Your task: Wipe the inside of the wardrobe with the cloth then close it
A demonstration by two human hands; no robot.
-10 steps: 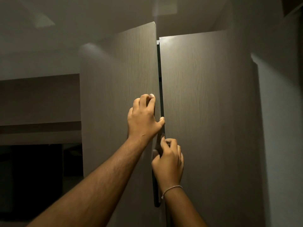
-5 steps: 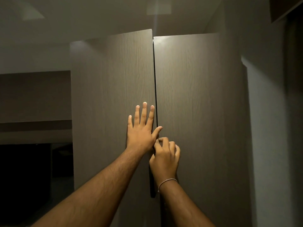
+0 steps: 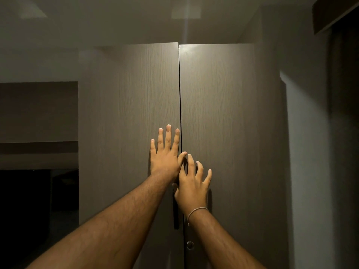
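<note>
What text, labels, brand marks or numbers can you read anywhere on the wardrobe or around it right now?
None: no readable text in this view.
Left door and right door: plain wood grain, no label or brand mark.
Round keyhole: no legible marking.
Dark handle: unmarked.

Wardrobe [image 3: 223, 113]: tall, wood-grain, both doors shut; thin dark seam between them
Left door [image 3: 132, 105]: left hand [image 3: 165, 160] pressed flat on it
Right door [image 3: 229, 133]: right hand [image 3: 192, 189] spread against it; round keyhole [image 3: 190, 245] low by the seam

Dim room; glare patch high on wardrobe [image 3: 196, 49]; dark, murky edges.
</note>
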